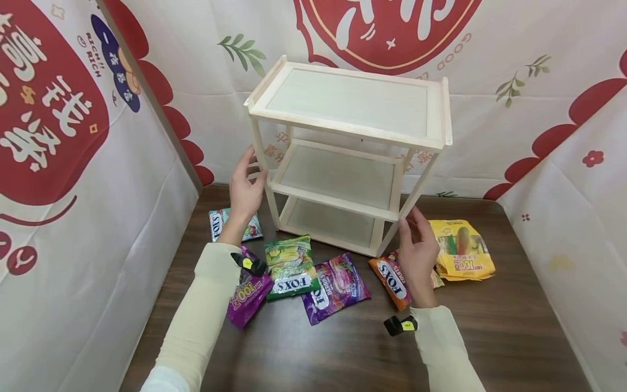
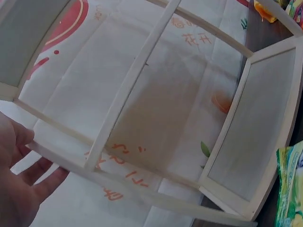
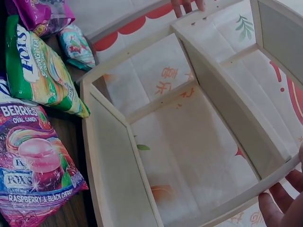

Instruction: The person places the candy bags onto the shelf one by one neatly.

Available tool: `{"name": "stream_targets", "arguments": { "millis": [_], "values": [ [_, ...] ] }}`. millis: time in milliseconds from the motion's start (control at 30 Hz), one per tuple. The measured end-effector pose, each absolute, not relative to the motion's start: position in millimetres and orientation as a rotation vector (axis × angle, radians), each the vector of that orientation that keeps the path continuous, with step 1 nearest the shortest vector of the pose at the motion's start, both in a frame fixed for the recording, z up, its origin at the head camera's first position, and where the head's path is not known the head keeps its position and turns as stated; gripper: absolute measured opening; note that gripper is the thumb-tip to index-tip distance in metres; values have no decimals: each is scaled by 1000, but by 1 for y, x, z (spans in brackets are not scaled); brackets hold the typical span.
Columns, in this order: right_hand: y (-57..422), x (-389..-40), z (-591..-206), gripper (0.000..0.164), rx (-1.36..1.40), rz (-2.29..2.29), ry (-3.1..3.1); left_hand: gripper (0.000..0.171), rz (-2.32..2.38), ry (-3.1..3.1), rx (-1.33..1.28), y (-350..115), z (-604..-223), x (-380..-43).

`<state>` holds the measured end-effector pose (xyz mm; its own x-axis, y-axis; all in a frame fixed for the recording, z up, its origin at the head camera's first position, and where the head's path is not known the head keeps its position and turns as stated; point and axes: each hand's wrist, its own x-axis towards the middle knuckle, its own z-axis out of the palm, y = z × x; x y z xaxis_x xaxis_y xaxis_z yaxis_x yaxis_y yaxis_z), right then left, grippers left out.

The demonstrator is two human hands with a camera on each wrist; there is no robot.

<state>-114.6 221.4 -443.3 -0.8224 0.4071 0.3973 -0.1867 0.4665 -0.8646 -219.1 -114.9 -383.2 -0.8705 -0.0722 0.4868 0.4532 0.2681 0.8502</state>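
A white three-tier shelf rack [image 1: 343,103] with pale grey panels stands at the back of the table, its tiers bare. My left hand [image 1: 246,188] holds its left front post at about middle-tier height. In the left wrist view the thumb and fingers [image 2: 45,182] lie around that post. Lower down, on the opposite side, my right hand [image 1: 418,250] holds the right front post near the middle tier. The right wrist view shows its fingers [image 3: 279,198] curled at the frame's edge. Part of an orange Fox's candy bag [image 1: 390,280] is hidden behind my right hand.
Before the rack lie a green Fox's bag [image 1: 292,267], a purple berries bag [image 1: 335,288] and a magenta bag [image 1: 249,294]. A light blue Fox's bag [image 1: 252,228] lies left, a yellow bag [image 1: 462,250] right. Printed cloth [image 1: 490,136] walls the brown table [image 1: 504,326].
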Motion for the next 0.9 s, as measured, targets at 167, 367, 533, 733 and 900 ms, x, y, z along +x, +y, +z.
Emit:
{"name": "stream_targets", "arguments": {
  "millis": [167,367,533,733,900],
  "values": [
    [223,-119,-446,39,-149,1349,-2192,56,-1693,-2212,-353,-121,-380,-222],
    [226,-122,-451,36,-124,1306,-2231,49,-1739,-2275,-447,-121,-367,-210],
    [229,-125,-458,32,-29,1183,-2242,35,-1729,-2319,-434,-127,-386,-215],
    [233,-131,-464,31,40,1121,-2230,33,-1697,-2312,-430,-134,-409,-227],
    [236,-134,-463,31,49,1109,-2245,34,-1701,-2296,-431,-126,-389,-213]
  ]
}}
